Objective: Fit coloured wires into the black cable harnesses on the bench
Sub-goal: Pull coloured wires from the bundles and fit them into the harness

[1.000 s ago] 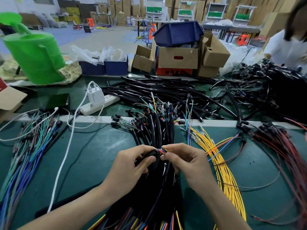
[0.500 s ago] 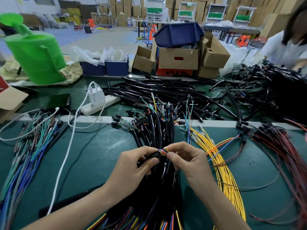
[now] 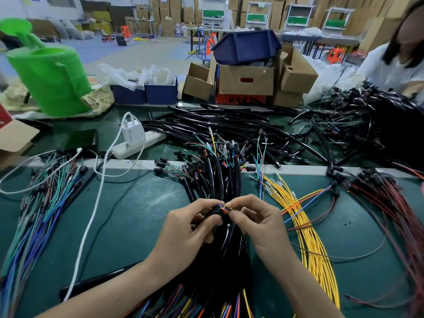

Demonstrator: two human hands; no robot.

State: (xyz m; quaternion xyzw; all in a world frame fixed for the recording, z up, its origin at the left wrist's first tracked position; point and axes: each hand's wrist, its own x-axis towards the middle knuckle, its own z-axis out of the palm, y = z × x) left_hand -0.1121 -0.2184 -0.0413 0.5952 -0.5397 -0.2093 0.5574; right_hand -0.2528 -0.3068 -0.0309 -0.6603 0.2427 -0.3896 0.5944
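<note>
Left hand grips a black harness end; right hand pinches the coloured wires at its mouth. Warehouse room, stacked cartons behind. Green bench mat bears loose wire bundles. Black harness bundle lies centre, beneath both hands; short orange and blue wire tips protrude.

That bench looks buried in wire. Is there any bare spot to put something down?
Best: bare green mat between the white charging cable and the black harnesses, beside the left hand. A narrower gap lies between the yellow wires and red wires, crossed by strays. Behind the divider, black tubing lies piled.
</note>
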